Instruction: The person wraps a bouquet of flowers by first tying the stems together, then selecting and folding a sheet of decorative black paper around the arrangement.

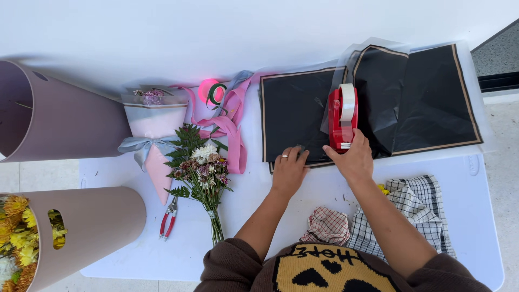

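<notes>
Tape dispenser [343,117]: red, with a white roll, standing on black wrapping sheets [421,103], centre-right of the frame.
Right hand [352,158]: fingers closed round the dispenser's near end.
Left hand [289,169]: flat, fingers spread, pressing the near edge of the sheets; ring on one finger.
Bouquet [201,167]: lower centre-left on the white table [476,216], red pruners [168,219] beside it.
Pink ribbon [233,127]: above the bouquet.
Checked cloths [416,208]: lower right.
Cylindrical boxes [59,116]: left edge.

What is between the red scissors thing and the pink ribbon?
In the head view, the small flower bouquet lies between the red-handled pruners and the pink ribbon, on the white table.
</notes>
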